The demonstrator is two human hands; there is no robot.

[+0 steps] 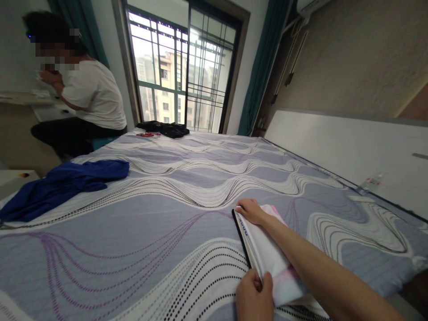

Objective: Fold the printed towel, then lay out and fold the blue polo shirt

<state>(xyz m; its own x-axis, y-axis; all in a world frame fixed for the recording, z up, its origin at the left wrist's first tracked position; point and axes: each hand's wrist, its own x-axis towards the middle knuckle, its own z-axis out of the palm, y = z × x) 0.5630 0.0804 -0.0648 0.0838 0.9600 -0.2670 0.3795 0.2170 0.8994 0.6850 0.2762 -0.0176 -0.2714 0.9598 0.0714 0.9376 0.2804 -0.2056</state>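
A folded stack of clothes (267, 249), white and pink on top with a black layer along its left edge, lies on the bed near me. My right hand (251, 211) rests flat on the stack's far corner, fingers pressing the edge. My left hand (254, 296) pinches the near end of the stack between thumb and fingers.
The bed (150, 232) has a grey cover with wavy dotted lines. A blue garment (63, 185) lies crumpled at its left, a black garment (165, 129) at the far edge by the window. A person in a white shirt (90, 96) sits far left. White headboard (351, 147) on the right.
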